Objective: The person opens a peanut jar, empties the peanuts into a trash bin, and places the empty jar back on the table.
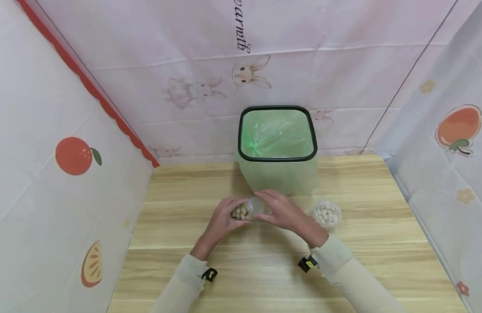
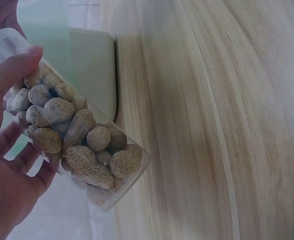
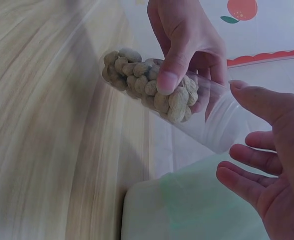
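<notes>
My left hand (image 1: 224, 216) grips a clear plastic jar (image 2: 132, 187) filled mostly with unshelled peanuts (image 3: 174, 100), its thumb laid across the side. The jar tilts, its peanut-filled base toward the left and its clear end (image 3: 225, 127) toward the right hand. My right hand (image 1: 282, 211) reaches around that end with thumb and fingers spread apart, the fingertips right at its rim. In the right wrist view those fingers are loosely bent, with bare space in the palm. Both hands are just in front of the bin.
A bin (image 1: 278, 159) with a black rim and pale green liner stands against the back curtain. To the right of the hands sits a clear round container (image 1: 328, 214) of white pieces. The wooden table (image 1: 260, 278) is bordered by printed curtains on three sides.
</notes>
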